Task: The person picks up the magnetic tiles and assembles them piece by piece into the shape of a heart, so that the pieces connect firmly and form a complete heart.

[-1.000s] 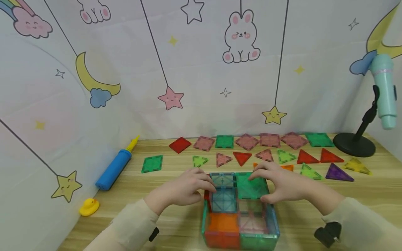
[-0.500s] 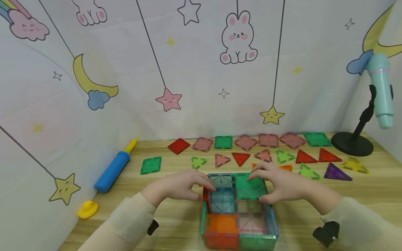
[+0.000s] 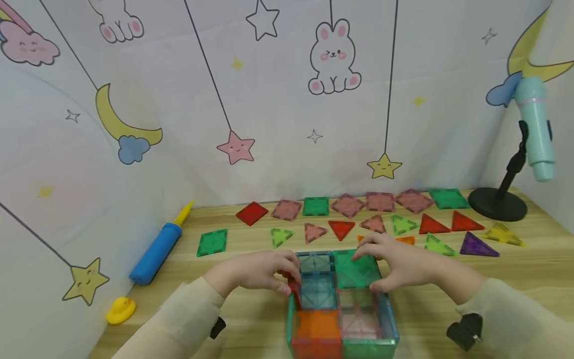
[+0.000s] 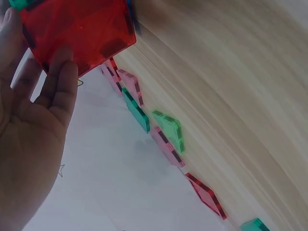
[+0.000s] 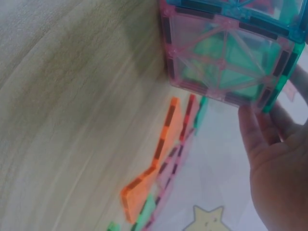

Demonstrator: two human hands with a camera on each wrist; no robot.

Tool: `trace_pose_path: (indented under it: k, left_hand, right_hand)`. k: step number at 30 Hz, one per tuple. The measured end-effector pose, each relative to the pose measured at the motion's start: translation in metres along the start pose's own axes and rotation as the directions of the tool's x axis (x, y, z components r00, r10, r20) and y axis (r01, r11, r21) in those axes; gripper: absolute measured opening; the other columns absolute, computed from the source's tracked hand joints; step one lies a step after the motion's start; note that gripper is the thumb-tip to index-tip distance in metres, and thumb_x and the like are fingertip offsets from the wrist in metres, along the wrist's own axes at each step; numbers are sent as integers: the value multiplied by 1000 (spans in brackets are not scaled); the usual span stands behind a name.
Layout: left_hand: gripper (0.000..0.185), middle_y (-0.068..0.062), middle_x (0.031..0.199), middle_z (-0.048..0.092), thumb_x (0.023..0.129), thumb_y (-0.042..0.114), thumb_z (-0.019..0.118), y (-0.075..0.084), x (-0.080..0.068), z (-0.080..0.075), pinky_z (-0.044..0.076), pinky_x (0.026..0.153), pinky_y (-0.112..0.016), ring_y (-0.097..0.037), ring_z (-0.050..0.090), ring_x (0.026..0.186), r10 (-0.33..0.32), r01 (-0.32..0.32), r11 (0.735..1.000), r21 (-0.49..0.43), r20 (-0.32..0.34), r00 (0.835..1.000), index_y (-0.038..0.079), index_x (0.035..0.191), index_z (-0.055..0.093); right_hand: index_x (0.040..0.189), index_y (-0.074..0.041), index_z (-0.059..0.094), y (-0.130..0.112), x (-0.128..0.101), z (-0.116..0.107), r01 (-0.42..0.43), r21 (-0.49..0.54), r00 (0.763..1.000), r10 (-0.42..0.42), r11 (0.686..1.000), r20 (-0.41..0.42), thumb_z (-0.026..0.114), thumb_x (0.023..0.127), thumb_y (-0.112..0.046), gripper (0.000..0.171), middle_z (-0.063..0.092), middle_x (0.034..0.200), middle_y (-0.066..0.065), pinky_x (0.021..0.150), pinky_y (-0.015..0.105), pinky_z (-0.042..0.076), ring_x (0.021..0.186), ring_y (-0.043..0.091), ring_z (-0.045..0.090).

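A box of translucent magnetic tiles (image 3: 368, 349) stands at the table's front, with inner walls and open compartments. My left hand (image 3: 251, 271) pinches a red magnetic tile (image 4: 79, 33) at the box's back left side; the tile leans in the head view. My right hand (image 3: 410, 262) holds the back right corner, fingertips on the green magnetic tile (image 3: 356, 269) lying on top and thumb at its front right edge. In the right wrist view, those fingers are beside a pink tile (image 5: 221, 62) in the side wall. An orange tile (image 3: 318, 324) shows at the front left.
Loose square tiles (image 3: 316, 206) and triangular tiles (image 3: 342, 229) lie in rows behind the box. A blue pump (image 3: 157, 253) and a yellow duck (image 3: 121, 310) are at left. A microphone on a black stand (image 3: 498, 204) stands at back right.
My left fingers have come down and closed on the red tile, which has tilted. My right hand stays on the green tile. The head view has shifted slightly.
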State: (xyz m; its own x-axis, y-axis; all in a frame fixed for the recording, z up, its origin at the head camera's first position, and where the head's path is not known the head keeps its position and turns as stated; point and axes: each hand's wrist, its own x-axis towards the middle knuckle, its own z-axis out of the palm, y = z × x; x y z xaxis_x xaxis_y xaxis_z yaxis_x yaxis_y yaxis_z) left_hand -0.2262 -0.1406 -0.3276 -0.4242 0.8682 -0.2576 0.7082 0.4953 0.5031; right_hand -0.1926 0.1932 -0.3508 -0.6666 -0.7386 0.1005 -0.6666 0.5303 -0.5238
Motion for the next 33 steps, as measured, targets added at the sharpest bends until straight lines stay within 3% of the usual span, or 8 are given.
trace_pose_path:
  k: [10,15,19,22,25,28,31,33]
  left_hand:
    - [13,10,109,46,87,23,66,0,-3,3,44,86,-28,-12,49,93,34,-35,999,-20,-51,998,19,100,65]
    - [16,9,113,47,86,27,67,-7,-4,7,44,90,-29,-6,48,97,2,-8,992,-129,-50,999,19,101,65]
    - [11,7,111,51,89,30,64,-18,-10,15,45,88,-30,-8,49,96,-18,-8,978,-210,-122,992,20,94,65]
    - [9,4,106,53,91,25,62,-25,-16,24,46,83,-28,-11,51,91,-62,9,968,-252,-203,977,19,86,65]
    - [7,1,102,54,90,15,63,-29,-20,29,47,78,-28,-14,52,88,-143,49,948,-314,-285,948,16,83,63]
    - [4,-2,100,53,88,8,62,-29,-29,27,47,75,-29,-18,52,88,-219,58,917,-395,-375,901,12,87,61]
    - [6,-4,100,54,88,5,62,-24,-40,17,47,74,-30,-21,53,87,-247,18,908,-419,-500,830,10,91,61]
    - [7,-4,104,53,88,4,62,-15,-45,7,47,75,-30,-22,53,89,-224,-32,918,-396,-583,781,10,93,62]
  right_hand:
    - [121,-32,55,2,0,1,-57,43,998,56,997,16,72,81,-34,43,39,124,-6,86,46,42,112,21,37]
    - [121,-30,56,2,1,1,-40,40,999,39,998,9,72,81,-33,43,39,123,-6,85,46,42,111,21,37]
    - [121,-29,56,2,2,2,-16,38,1000,16,999,4,71,82,-34,43,39,122,-5,84,45,42,110,22,37]
    - [122,-30,55,3,1,1,-28,41,1000,27,999,4,71,82,-34,43,39,123,-5,84,45,42,111,21,36]
    - [122,-31,55,4,0,1,-39,37,999,39,999,-1,71,81,-34,44,38,123,-6,84,44,43,111,21,37]
    - [122,-30,55,3,1,0,-29,29,1000,29,999,-3,70,82,-36,43,39,123,-5,83,45,43,110,22,38]
    - [123,-28,55,0,1,-1,-29,26,1000,29,999,0,69,83,-39,43,39,124,-1,83,47,43,111,25,39]
    - [125,-27,54,-5,1,-4,-60,23,998,60,998,-14,68,83,-43,47,39,128,3,84,49,43,113,27,41]
